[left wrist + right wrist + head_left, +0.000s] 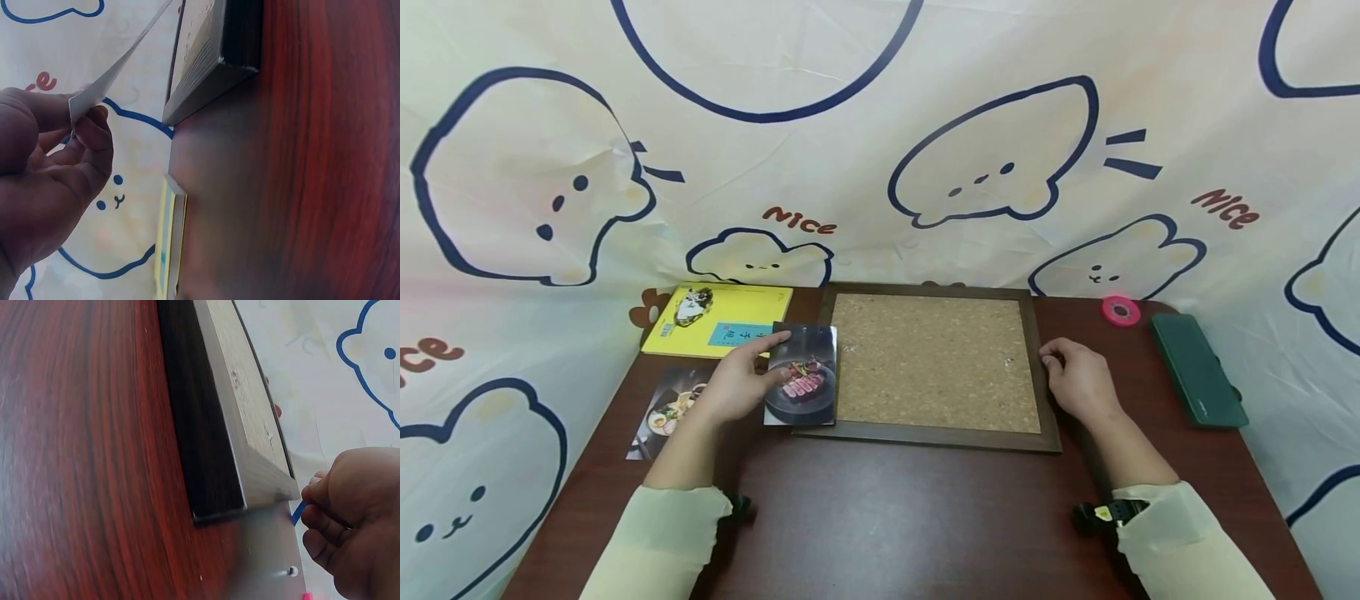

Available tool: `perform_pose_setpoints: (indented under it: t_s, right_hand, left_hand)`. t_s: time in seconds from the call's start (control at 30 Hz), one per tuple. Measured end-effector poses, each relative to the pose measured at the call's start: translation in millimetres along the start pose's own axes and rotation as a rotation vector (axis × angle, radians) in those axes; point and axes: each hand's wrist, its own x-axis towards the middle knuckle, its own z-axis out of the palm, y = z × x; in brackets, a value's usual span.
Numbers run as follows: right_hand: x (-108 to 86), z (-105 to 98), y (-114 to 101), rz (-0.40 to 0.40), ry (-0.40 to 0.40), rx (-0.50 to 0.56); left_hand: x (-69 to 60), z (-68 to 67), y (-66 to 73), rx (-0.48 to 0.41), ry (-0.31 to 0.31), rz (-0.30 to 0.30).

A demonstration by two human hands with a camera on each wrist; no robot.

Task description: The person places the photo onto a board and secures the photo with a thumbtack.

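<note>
One photo (pixel 805 379) pinched in my left hand (pixel 747 379); right hand (pixel 1081 382) curled beside frame (pixel 925 434). I'd keep edges square.

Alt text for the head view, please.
A person's left hand holds a food photo over the left edge of a framed corkboard, the right hand at its right edge. On the dark table, a yellow book and second photo lie left, a pink roll and green case right.

Yellow book (pixel 733 315) and green case (pixel 1199 371)
</note>
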Motion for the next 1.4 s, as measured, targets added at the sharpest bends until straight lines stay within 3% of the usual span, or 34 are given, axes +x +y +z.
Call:
perform_pose_setpoints:
  t_s: [0.2,0.77,1.4]
  right_hand:
    - [2.8,6,-9,0.010,-0.008,0.014]
    - [14.1,22,-40,-0.027,0.003,0.088]
    - [27.2,44,-66,-0.041,-0.028,0.131]
  left_hand:
    - [7.5,8.8,0.1,-0.029,0.035,-0.036]
    - [26.7,30.9,11.9,-0.047,0.130,-0.019]
    - [55.3,57.8,23.2,-0.094,0.123,0.013]
